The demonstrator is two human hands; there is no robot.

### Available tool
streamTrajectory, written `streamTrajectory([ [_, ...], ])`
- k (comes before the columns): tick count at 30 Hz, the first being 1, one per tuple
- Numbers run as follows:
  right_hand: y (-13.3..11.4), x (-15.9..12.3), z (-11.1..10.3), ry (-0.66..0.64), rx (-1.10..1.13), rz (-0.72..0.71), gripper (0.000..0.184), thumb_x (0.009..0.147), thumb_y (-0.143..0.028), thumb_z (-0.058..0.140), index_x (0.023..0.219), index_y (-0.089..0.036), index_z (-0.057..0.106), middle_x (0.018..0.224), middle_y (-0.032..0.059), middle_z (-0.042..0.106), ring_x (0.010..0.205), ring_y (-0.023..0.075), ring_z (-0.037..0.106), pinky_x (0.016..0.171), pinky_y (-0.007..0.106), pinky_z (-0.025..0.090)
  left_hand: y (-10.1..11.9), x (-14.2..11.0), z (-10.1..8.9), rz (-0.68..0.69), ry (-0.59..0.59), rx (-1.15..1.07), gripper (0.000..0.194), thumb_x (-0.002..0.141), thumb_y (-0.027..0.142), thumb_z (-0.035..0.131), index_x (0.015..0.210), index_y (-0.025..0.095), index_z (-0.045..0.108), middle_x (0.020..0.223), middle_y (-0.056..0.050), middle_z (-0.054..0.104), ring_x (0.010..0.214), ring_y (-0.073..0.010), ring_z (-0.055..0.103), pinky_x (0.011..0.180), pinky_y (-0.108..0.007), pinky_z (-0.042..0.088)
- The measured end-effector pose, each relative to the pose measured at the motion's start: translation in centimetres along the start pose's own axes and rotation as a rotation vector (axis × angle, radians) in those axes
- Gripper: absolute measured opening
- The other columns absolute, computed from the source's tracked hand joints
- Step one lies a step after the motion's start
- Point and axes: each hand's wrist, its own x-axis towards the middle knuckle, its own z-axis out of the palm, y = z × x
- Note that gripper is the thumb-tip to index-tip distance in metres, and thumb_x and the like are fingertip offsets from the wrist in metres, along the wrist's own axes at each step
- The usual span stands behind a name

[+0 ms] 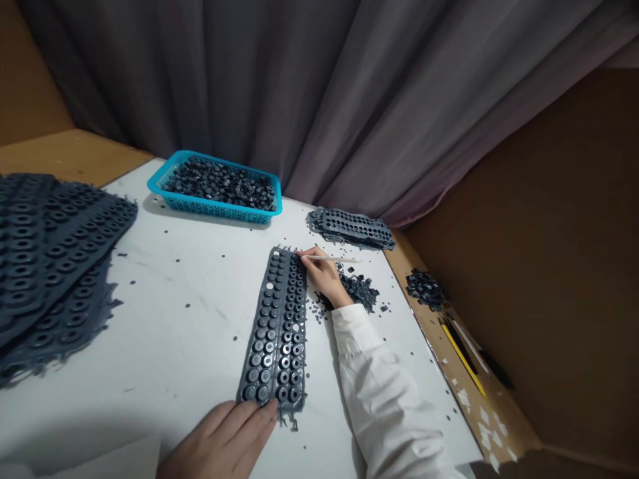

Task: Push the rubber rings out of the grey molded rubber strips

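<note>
A long dark grey rubber sheet (274, 319) with rows of round raised rings lies on the white table. A few white gaps show among its rings. At its near end, my left hand (224, 436) has its fingers together on the edge; the thumb is hidden. My right hand (323, 274) is closed in a pinch at the sheet's far right corner. From its fingers a thin white stick (334, 258) points right. Beside the right wrist lies a pile of small dark rubber pieces (363, 291), partly behind the hand and sleeve.
A blue basket (214, 206) full of small dark pieces stands at the back. Stacked ringed sheets (54, 259) lie left. Perforated sheets (352, 226) lie back right. Another dark heap (424, 289), a yellow tool (462, 356) and white scraps (484, 432) lie along the right edge.
</note>
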Motion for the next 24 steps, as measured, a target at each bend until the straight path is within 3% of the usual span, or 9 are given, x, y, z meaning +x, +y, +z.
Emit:
streamTrajectory([
  [5,0.4,-0.2,0.2,-0.034,0.041,-0.003,0.023,0.086,-0.043,0.055,0.085,-0.021,0.058,0.103,0.0055,0.07,0.097,0.0204,0.063,0.085,0.034,0.047,-0.1,0.7,-0.7,0.006,0.018,0.001,0.058,0.099,0.055,0.025,0.099,0.017,0.069,0.096,0.0,0.071,0.081,-0.0153,0.057,0.076,-0.026,0.043],
  [8,0.5,-0.2,0.2,-0.042,-0.068,-0.065,0.02,0.089,-0.04,0.052,0.087,-0.021,0.058,0.103,0.006,0.069,0.098,0.0203,0.063,0.084,0.033,0.047,-0.1,0.9,-0.6,0.01,0.03,0.015,0.061,0.099,0.056,0.022,0.096,0.017,0.07,0.094,0.001,0.072,0.079,-0.0152,0.057,0.074,-0.026,0.043],
  [10,0.6,-0.2,0.2,-0.033,-0.213,-0.144,0.019,0.092,-0.037,0.048,0.089,-0.021,0.059,0.101,0.0064,0.069,0.093,0.0201,0.062,0.082,0.032,0.046,-0.1,0.7,-0.4,0.012,0.029,0.024,0.058,0.101,0.051,0.023,0.097,0.018,0.07,0.095,0.001,0.072,0.08,-0.0154,0.058,0.074,-0.027,0.043],
  [13,0.7,0.0,0.1,0.026,-0.395,-0.24,0.023,0.095,-0.032,0.042,0.092,-0.02,0.061,0.091,0.0072,0.068,0.085,0.0205,0.059,0.078,0.032,0.045,0.1,-0.1,0.0,0.006,-0.043,0.038,0.04,0.102,0.03,0.029,0.105,0.02,0.068,0.105,0.003,0.071,0.086,-0.0155,0.058,0.079,-0.027,0.043],
  [16,0.7,0.1,-0.1,0.143,-0.469,-0.255,0.026,0.096,-0.031,0.038,0.095,-0.018,0.061,0.086,0.008,0.066,0.083,0.0216,0.058,0.077,0.032,0.045,0.3,-1.0,0.5,0.013,-0.1,0.054,0.037,0.095,0.012,0.034,0.113,0.022,0.065,0.114,0.006,0.068,0.092,-0.0159,0.058,0.082,-0.026,0.044],
  [20,0.9,0.1,-0.3,0.255,-0.487,-0.227,0.026,0.096,-0.031,0.039,0.094,-0.019,0.061,0.085,0.0077,0.066,0.082,0.0216,0.059,0.076,0.031,0.045,0.3,-1.4,0.8,0.017,-0.114,0.069,0.039,0.09,0.009,0.038,0.115,0.021,0.064,0.116,0.006,0.067,0.094,-0.0172,0.058,0.081,-0.027,0.045],
  [24,1.1,0.1,-0.7,0.331,-0.457,-0.176,0.026,0.094,-0.032,0.038,0.094,-0.017,0.06,0.075,0.0058,0.064,0.068,0.0194,0.061,0.066,0.029,0.046,0.3,-1.3,0.9,0.015,-0.098,0.08,0.038,0.089,0.011,0.04,0.115,0.021,0.065,0.116,0.005,0.067,0.094,-0.0181,0.058,0.081,-0.029,0.044],
])
